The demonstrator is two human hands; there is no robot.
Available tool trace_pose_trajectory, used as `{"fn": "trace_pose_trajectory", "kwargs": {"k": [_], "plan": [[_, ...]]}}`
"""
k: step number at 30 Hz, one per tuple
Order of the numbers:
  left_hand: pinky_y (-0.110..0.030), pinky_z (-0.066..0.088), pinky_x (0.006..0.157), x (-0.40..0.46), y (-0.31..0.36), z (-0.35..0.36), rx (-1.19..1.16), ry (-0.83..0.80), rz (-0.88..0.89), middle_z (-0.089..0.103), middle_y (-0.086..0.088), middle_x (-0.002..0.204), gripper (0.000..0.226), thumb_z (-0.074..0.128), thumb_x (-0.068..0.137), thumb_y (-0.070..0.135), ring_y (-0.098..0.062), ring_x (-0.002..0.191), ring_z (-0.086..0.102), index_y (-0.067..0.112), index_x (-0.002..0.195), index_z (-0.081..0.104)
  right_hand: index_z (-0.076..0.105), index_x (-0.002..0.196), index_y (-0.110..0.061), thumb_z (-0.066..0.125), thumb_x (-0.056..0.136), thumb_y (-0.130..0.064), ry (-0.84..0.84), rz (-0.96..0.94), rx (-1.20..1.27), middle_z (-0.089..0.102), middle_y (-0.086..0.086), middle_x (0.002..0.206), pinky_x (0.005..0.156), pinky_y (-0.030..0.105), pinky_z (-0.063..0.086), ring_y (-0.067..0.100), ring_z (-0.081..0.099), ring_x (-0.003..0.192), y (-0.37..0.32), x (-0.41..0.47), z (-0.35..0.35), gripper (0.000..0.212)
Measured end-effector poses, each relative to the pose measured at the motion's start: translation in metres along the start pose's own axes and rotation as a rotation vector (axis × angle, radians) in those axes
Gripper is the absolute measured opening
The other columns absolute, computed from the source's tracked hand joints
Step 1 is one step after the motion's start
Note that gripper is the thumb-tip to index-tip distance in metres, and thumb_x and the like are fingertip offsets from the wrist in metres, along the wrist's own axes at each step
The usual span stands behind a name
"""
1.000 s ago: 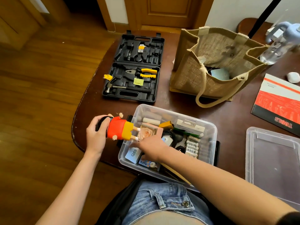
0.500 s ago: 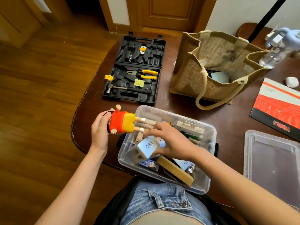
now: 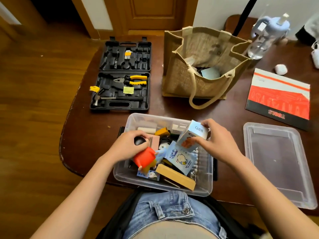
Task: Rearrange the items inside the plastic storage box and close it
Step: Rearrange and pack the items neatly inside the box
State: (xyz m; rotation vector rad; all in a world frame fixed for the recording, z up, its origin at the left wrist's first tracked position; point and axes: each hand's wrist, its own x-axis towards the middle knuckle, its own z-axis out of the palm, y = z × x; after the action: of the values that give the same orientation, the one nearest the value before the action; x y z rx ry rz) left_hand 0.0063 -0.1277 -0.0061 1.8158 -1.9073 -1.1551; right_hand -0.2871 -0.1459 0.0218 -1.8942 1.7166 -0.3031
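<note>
- Hands both busy over the box (image 3: 131, 176): left hand (image 3: 126, 149) grips the figure (image 3: 144, 158) by its dark head, right hand (image 3: 218, 144) pinches the carton (image 3: 193, 135) by its edges.
- Figure sits low under the left palm, inside the box; hard plastic, likely light, thin limbs could snap, so body or head is the safer hold.
- Carton tilts just left of the right hand, above the wipes (image 3: 181, 158); stiff card, probably crushable.
- Lid (image 3: 276, 163) lies well right of the right hand, still off.

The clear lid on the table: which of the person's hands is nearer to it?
Right. The right hand, gripping the Q88 box, is just left of the lid; the left hand, holding the toy figure, is across the storage box.
</note>
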Motion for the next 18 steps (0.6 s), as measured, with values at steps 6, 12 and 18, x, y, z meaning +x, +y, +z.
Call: {"fn": "trace_pose_trajectory", "kwargs": {"k": [6, 12, 18], "plan": [[-0.030, 0.046, 0.086, 0.012, 0.036, 0.009, 0.151, 0.024, 0.082, 0.065, 0.006, 0.109, 0.030, 0.051, 0.083, 0.007, -0.013, 0.102, 0.057, 0.025, 0.098, 0.069, 0.045, 0.103, -0.021, 0.069, 0.076, -0.048, 0.059, 0.019, -0.200, 0.061, 0.001, 0.105, 0.059, 0.031, 0.041, 0.026, 0.061, 0.086, 0.008, 0.000, 0.018, 0.045], [-0.036, 0.045, 0.096, 0.054, 0.067, 0.069, 0.433, -0.310, 0.145, 0.056, -0.001, 0.131, 0.036, 0.047, 0.091, 0.018, -0.020, 0.119, 0.052, 0.017, 0.125, 0.060, 0.044, 0.102, -0.017, 0.070, 0.076, -0.044, 0.052, 0.043, -0.196, 0.059, 0.003, 0.102, 0.062, 0.035, 0.045, 0.029, 0.061, 0.086, 0.014, -0.002, 0.023, 0.046], [-0.041, 0.037, 0.098, 0.070, 0.062, 0.097, 0.721, -0.546, 0.137, 0.043, -0.006, 0.141, 0.047, 0.046, 0.093, 0.027, -0.025, 0.128, 0.038, 0.019, 0.139, 0.042, 0.042, 0.101, -0.013, 0.070, 0.076, -0.043, 0.018, 0.051, -0.149, 0.059, 0.008, 0.101, 0.059, 0.036, 0.044, 0.035, 0.061, 0.085, 0.016, 0.001, 0.023, 0.048]]}}
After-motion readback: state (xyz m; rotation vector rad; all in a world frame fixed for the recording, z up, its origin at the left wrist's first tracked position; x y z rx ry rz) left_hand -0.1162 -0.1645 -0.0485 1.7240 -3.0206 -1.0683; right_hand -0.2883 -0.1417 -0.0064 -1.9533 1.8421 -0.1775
